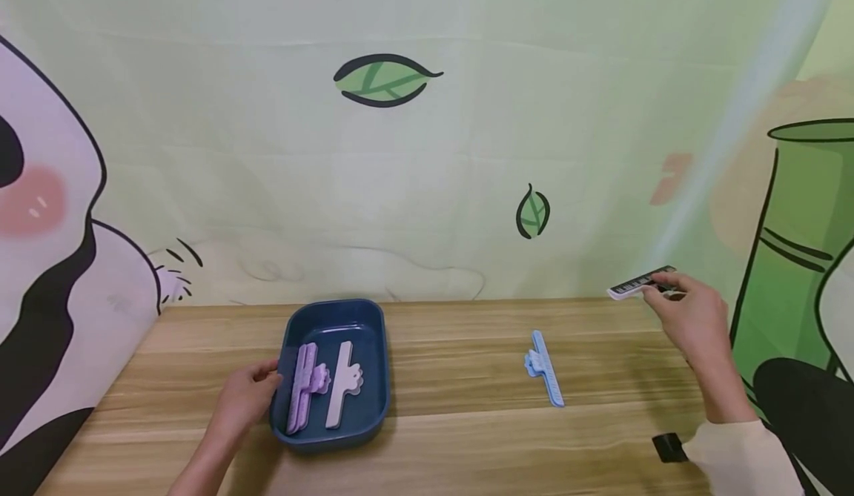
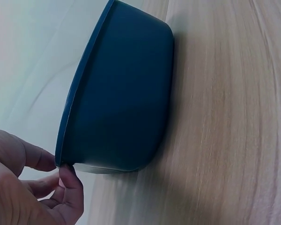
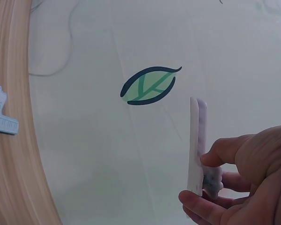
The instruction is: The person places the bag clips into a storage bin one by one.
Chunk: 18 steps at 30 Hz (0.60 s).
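My left hand (image 1: 243, 399) pinches the rim of a dark blue plastic tub (image 1: 340, 303) at its left side; in the left wrist view, thumb and fingers (image 2: 71, 190) meet at the rim's corner. Inside the tub lie a purple bag clip (image 1: 302, 392) and a whitish bag clip (image 1: 339, 388), side by side. Raised above the table at the right, my right hand (image 1: 697, 318) grips a white bag clip (image 3: 195, 145) with a black piano-key pattern on its top. A light blue bag clip (image 1: 547, 370) lies on the table between the hands.
The wood-grain table (image 1: 460, 437) ends against a pale green printed cloth backdrop (image 1: 267, 147) with leaves, a panda and bamboo. A small black object (image 1: 669, 448) shows beside the right sleeve (image 1: 740, 455).
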Motion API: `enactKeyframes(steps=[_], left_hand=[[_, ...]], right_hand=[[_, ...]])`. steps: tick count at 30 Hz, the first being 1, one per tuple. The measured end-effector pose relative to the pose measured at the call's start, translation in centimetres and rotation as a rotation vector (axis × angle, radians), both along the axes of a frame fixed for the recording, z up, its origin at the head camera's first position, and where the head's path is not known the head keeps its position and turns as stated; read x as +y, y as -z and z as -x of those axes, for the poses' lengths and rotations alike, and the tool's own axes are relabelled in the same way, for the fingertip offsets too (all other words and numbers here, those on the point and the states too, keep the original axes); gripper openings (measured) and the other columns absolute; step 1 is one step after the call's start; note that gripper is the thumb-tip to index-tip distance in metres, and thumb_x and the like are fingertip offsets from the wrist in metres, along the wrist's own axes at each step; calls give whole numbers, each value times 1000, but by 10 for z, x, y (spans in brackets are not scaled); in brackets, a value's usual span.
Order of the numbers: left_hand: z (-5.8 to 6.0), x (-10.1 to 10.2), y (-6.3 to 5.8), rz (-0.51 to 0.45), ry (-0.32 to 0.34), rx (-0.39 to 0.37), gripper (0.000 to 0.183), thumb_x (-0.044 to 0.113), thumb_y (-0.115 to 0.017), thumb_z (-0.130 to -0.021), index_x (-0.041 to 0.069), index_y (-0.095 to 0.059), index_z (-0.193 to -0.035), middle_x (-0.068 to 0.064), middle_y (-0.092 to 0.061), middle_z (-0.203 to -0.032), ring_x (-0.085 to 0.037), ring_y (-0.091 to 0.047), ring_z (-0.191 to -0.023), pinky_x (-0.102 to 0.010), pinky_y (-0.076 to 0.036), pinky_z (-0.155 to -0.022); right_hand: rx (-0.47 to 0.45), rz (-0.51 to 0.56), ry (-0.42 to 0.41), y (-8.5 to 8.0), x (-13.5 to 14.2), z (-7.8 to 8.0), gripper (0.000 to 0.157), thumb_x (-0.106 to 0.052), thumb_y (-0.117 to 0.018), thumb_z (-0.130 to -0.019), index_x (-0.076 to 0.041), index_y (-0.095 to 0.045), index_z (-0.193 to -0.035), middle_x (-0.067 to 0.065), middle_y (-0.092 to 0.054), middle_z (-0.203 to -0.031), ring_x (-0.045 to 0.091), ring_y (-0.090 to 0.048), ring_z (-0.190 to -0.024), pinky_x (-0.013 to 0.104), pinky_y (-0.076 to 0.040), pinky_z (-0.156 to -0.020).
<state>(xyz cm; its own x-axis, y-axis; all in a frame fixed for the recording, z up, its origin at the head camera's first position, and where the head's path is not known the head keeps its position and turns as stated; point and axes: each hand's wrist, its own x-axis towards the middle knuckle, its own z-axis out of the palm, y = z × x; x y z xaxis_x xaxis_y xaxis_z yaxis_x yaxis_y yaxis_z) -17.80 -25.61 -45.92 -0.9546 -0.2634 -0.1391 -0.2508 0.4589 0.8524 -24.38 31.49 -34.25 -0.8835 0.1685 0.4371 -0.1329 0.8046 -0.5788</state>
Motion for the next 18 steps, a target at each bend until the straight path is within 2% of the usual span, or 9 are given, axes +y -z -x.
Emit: enactKeyframes(steps=[4,7,8,10,18], left_hand=[[0,-1,-2,5,13,-7,46,12,-51,-103,-14,-51,-141,-33,-58,-128,-40,-56,-111,-42,-48,-88],[1,-1,-3,4,18,-19,45,11,-52,-103,-14,-51,-141,-31,-59,-125,-37,-57,-107,-36,-49,-81],[1,-1,-3,6,18,-23,45,11,-52,-103,-14,-51,-141,-30,-59,-124,-37,-57,-105,-34,-49,-78],[1,-2,-3,4,18,-24,45,10,-52,-103,-14,-51,-141,-30,-60,-122,-36,-57,-103,-32,-49,-75],[1,-1,-5,0,17,-29,44,9,-52,-103,-15,-51,-140,-30,-59,-121,-36,-57,-102,-32,-50,-75]], right_hand=[[-15,5,-10,-5,1,-3,40,-22,-64,-101,8,-66,-129,33,-67,-117,37,-69,-92,25,-44,-56],[-30,-6,-17,-8,3,-5,41,-22,-63,-102,7,-65,-131,32,-67,-114,34,-66,-92,25,-44,-59],[-35,-4,-20,-9,4,-6,42,-22,-63,-102,7,-65,-131,32,-67,-114,37,-65,-94,25,-43,-59],[-47,3,-27,-10,5,-7,42,-22,-62,-102,7,-63,-133,33,-65,-117,42,-63,-100,25,-43,-60],[-85,15,-56,-11,9,-10,45,-25,-60,-104,6,-61,-137,32,-62,-123,39,-59,-103,24,-43,-62]])
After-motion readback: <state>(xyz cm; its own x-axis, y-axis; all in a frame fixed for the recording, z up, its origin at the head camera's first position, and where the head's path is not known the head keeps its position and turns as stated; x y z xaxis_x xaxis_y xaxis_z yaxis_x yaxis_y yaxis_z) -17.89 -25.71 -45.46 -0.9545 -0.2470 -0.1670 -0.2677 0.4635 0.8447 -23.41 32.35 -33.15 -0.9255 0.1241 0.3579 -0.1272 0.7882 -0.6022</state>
